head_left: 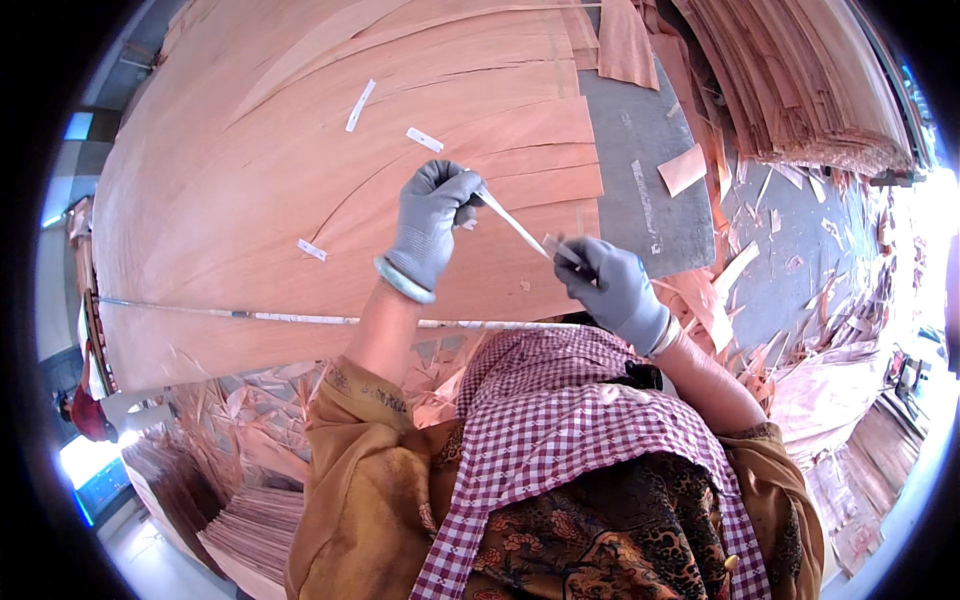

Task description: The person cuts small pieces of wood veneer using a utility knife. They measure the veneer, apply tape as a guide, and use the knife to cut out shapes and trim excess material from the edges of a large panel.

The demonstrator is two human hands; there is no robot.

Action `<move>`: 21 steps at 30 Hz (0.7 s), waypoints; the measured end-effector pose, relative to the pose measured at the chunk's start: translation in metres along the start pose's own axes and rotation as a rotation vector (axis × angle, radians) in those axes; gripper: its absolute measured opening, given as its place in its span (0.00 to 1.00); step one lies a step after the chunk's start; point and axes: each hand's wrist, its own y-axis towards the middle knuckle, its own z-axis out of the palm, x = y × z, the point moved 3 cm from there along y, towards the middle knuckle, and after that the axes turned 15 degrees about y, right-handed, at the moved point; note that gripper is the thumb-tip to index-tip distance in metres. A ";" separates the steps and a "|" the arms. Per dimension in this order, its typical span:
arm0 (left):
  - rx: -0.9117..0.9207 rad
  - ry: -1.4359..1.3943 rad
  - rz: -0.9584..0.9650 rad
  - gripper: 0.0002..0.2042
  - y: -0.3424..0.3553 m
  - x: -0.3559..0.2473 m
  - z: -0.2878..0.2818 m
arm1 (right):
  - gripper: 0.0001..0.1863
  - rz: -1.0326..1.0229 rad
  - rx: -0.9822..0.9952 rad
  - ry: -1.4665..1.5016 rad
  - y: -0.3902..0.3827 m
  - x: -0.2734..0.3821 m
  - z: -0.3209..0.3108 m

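Observation:
A narrow white strip of tape (516,223) is stretched between my two hands above the wood veneer sheets (250,170). My left hand (428,225), in a grey glove, pinches its upper left end. The lower right end is in the closed fingers of my right hand (618,292), gloved alike; a small pale bit sticks out there, too blurred to name. Short white tape pieces lie on the veneer: one long piece (360,105), one beyond my left hand (425,139), and one across a split (312,249). Several curved splits run through the veneer.
A long thin white rod or cord (340,320) runs along the veneer's near edge. Stacked veneer (800,80) stands far right, beside the grey board (650,170) under the sheets. Torn scraps (735,270) litter the floor at right. Another veneer stack (255,530) sits lower left.

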 end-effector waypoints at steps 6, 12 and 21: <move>0.004 0.138 0.079 0.04 0.004 -0.027 -0.005 | 0.12 -0.113 0.248 -0.180 -0.014 0.004 -0.011; 0.076 0.198 0.110 0.07 0.005 -0.044 -0.003 | 0.14 -0.040 0.094 0.567 0.054 -0.007 -0.013; 0.088 0.206 0.284 0.09 0.045 -0.027 0.015 | 0.09 0.300 0.159 0.780 0.052 -0.010 -0.004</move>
